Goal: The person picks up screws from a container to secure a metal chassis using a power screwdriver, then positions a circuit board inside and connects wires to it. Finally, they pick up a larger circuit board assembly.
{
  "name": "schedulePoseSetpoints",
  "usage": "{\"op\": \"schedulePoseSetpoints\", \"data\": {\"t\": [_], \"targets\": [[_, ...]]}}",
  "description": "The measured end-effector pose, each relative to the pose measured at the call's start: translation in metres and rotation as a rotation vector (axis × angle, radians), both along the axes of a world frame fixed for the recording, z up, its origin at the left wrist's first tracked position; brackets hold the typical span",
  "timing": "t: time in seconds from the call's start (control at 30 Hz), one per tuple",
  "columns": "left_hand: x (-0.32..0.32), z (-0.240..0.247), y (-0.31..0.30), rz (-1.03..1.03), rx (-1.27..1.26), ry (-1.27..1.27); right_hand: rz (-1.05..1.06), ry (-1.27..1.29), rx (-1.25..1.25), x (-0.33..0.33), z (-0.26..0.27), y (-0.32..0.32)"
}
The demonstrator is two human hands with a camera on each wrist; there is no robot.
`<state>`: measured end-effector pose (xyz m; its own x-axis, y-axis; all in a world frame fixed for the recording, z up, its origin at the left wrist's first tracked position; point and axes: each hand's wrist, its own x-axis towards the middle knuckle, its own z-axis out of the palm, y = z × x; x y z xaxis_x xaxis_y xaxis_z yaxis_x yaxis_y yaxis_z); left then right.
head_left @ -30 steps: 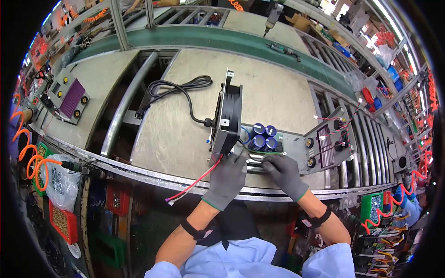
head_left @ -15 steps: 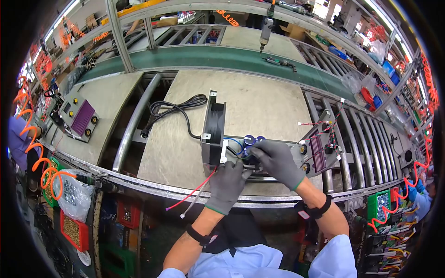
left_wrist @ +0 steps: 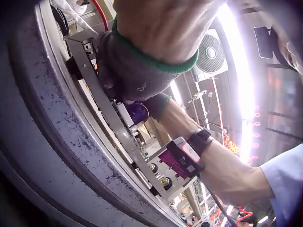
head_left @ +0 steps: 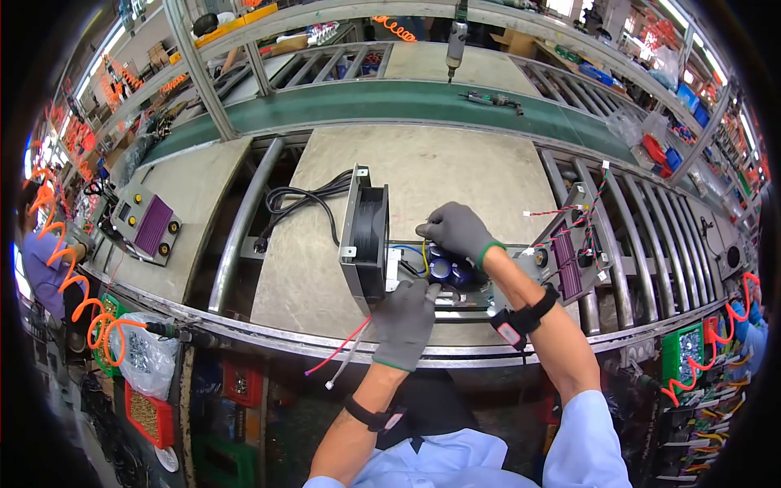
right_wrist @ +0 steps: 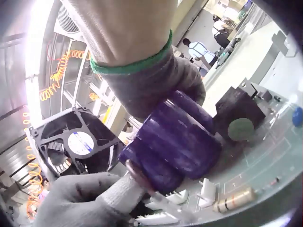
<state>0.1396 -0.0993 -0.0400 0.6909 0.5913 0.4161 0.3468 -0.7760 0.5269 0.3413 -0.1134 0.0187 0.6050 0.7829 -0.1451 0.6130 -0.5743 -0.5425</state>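
Note:
Above the dark blue capacitors (head_left: 447,270) (right_wrist: 175,137), my gloved right hand (head_left: 460,232) (right_wrist: 151,85) pinches a yellow-green wire (head_left: 425,256); its fingertips are hidden in the right wrist view. My gloved left hand (head_left: 404,325) (left_wrist: 137,71) (right_wrist: 80,198) is at the near edge of the circuit board, beside the white connectors (right_wrist: 207,193). Whether its fingers grip anything cannot be told. Just left of the board, the panel with the black fan (head_left: 373,240) (right_wrist: 78,142) stands upright. Red and white leads (head_left: 343,358) hang from its lower edge past my left hand.
A black power cord (head_left: 305,195) lies coiled behind the fan panel. Right of the board stands a purple-grilled panel (head_left: 567,264) with red and white wires. Another unit (head_left: 146,224) is at the left, bare rollers (head_left: 634,244) at the right. A driver (head_left: 456,45) hangs over the green belt.
My right hand has risen from the board, drawing the yellow-green wire up over the capacitors. My left hand stays at the near edge. The fan panel has turned slightly.

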Motion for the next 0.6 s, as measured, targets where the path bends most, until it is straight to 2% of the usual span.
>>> {"op": "schedulePoseSetpoints", "data": {"t": [0.03, 0.13, 0.23, 0.3, 0.43, 0.6], "targets": [[0.0, 0.0, -0.001, 0.002, 0.009, 0.018, 0.002, 0.059, -0.09, 0.006, 0.002, 0.007], [0.002, 0.0, -0.008, 0.018, 0.033, 0.046, -0.053, -0.058, -0.129, 0.008, 0.001, 0.014], [0.004, -0.004, -0.008, 0.02, 0.133, -0.088, 0.001, -0.315, -0.087, 0.0, 0.003, 0.018], [0.003, 0.0, -0.007, -0.025, 0.155, 0.01, 0.063, -0.496, 0.011, -0.013, 0.001, 0.014], [0.003, 0.004, -0.002, -0.062, 0.145, 0.228, 0.298, -0.654, 0.077, -0.029, 0.012, 0.002], [0.002, -0.011, 0.002, -0.07, 0.109, 0.246, 0.426, -0.528, -0.212, -0.044, 0.007, 0.0]]}}
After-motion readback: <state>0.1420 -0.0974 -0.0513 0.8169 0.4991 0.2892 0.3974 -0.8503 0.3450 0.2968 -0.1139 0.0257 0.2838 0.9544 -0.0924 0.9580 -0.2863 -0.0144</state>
